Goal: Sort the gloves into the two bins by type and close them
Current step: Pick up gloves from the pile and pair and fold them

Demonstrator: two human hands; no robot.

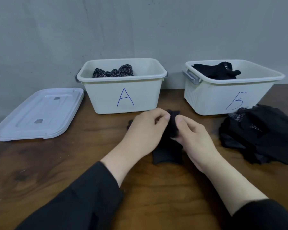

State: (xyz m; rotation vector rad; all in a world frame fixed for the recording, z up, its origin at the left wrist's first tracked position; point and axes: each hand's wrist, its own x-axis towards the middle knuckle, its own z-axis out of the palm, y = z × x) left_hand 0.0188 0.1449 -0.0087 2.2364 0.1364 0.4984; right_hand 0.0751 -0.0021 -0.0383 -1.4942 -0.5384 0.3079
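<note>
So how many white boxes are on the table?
2. Box A stands in the middle by the wall, with patterned gloves inside. Box B stands to its right, with black gloves inside. Neither has its lid on.

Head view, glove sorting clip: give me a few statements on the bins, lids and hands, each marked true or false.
1. Both hands pinch the black glove on the table; left hand, right hand. True.
2. Bin A is closed with its lid. False: it stands open, with patterned gloves inside.
3. The lids lie to the left of bin A. True.
4. Bin B is empty. False: plain black gloves lie in it.
5. The pile of unsorted gloves lies left of bin A. False: it lies in front of bin B, at the right.
</note>
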